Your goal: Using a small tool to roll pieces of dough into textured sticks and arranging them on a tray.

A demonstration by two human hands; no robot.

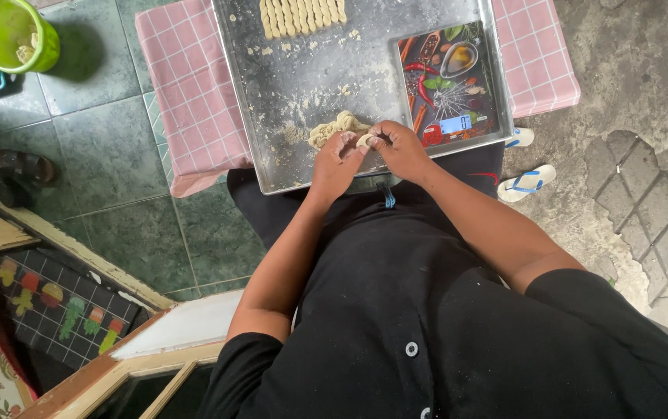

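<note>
1. I am looking down over my black shirt (443,326) at a metal baking tray (272,101), which is lying on a pink checked cloth (186,85).
2. My left hand (335,159) and right hand (400,147) are meeting at the tray's near edge, fingertips touching.
3. Between them I am pinching a small curved piece of dough (366,140); the fingers of both hands are drawn in narrow around it, thumbs pressing from the near side.
4. Just beyond my left hand, a lump of pale dough (332,128) is sitting on the tray, touching or nearly touching my knuckles; I cannot tell which.
5. At the tray's far edge, a row of shaped dough strips (301,15) is lying side by side, well apart from my hands.
6. Crumbs and flour are scattering across the bare metal between the row and the lump.
7. A flat kitchen scale (446,81), printed with chillies and spices, is resting in the tray's right part, just beside my right hand.
8. A green plastic bucket (16,35) is standing on the green tiled floor (101,147), far left.
9. A white and blue sandal (526,182) is lying on the rough concrete at right.
</note>
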